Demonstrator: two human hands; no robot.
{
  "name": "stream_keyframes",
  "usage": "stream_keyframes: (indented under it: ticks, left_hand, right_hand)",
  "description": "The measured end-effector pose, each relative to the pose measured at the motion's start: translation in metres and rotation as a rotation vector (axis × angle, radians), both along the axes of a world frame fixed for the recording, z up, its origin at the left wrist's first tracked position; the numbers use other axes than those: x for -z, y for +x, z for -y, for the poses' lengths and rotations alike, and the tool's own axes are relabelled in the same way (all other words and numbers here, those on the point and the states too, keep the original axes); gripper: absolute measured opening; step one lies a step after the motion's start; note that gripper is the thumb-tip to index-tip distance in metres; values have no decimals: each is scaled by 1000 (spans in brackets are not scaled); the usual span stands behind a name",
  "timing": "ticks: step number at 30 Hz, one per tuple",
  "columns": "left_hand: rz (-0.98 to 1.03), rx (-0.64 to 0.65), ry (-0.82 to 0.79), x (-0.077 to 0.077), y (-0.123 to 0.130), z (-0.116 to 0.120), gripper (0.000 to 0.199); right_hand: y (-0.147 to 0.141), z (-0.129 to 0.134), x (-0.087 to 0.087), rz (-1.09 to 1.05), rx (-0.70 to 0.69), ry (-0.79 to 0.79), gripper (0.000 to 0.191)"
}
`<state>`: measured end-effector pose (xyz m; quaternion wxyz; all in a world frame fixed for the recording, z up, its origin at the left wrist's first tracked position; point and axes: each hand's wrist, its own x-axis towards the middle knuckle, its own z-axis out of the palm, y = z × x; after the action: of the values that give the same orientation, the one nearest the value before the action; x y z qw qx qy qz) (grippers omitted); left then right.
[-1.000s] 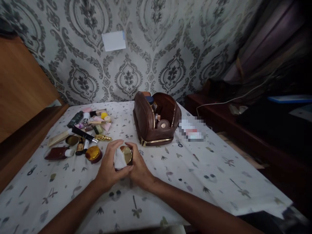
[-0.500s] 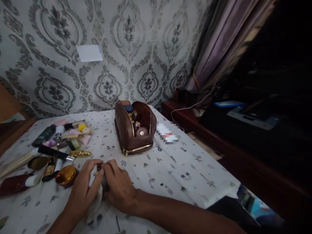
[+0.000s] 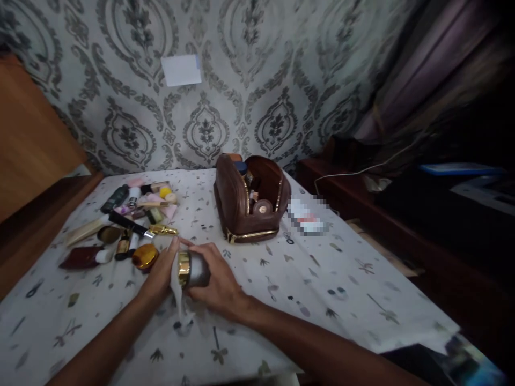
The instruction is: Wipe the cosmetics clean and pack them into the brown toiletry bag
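My right hand is wrapped around a cosmetic jar with a frosted grey body and a shiny gold band, turned on its side. A white tissue hangs from my left hand, pressed flat against the gold end of the jar. The left fingers are partly hidden behind the tissue. Close to my left hand lie an amber jar and a gold tube. Beyond my hands stands a brown cosmetic bag, unzipped, with several items inside.
Several bottles and tubes lie in a loose group at the left, among them a dark red bottle and a black tube. A blurred white packet is right of the bag. The patterned cloth covers the table before the wall.
The view has shifted, so the things appear further right. My hands have moved apart slightly and the jar has turned, its gold band and grey body now in sight.
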<state>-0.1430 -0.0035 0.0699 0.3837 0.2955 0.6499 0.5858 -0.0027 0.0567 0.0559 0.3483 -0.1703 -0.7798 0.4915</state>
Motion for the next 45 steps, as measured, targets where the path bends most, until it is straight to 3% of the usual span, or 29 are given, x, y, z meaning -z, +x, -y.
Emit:
stream_keyframes:
  ticks: [5,10,14,17,22,26,32,35,39,45]
  left_hand:
    - [-133,-35,67,-2,2,5,59]
    - [-221,20,160,-4,12,10,58]
    - [-268,184,222,-2,17,11,72]
    - [-375,155,172,0,16,11,80]
    - [-463,142,189,-5,12,14,51]
    - [-469,110,242,-11,13,16,32]
    - [-204,-64,158,-10,13,9,46]
    - [-53,68,85,-8,11,9,62]
    - [5,304,178,-11,10,12,71]
    - [-188,195,223,-18,12,12,57]
  right_hand:
    - [-5,0,-7,-85,4,-361,70]
    - [-7,1,-15,-262,-144,-831,63]
    - [-5,0,-20,-274,-185,-1014,58]
    - [-4,-2,-23,-229,-210,-1111,64]
    - [-1,-3,-25,-48,-238,-1311,62]
    - [0,-2,-22,-58,-174,-1382,43]
    - [-4,-4,-23,-187,-343,-1388,37]
    - [-5,-7,-21,-243,-306,-1384,39]
    - [-5,-8,-21,-256,-271,-1385,43]
    - [-5,-6,-23,-184,-261,-1434,40]
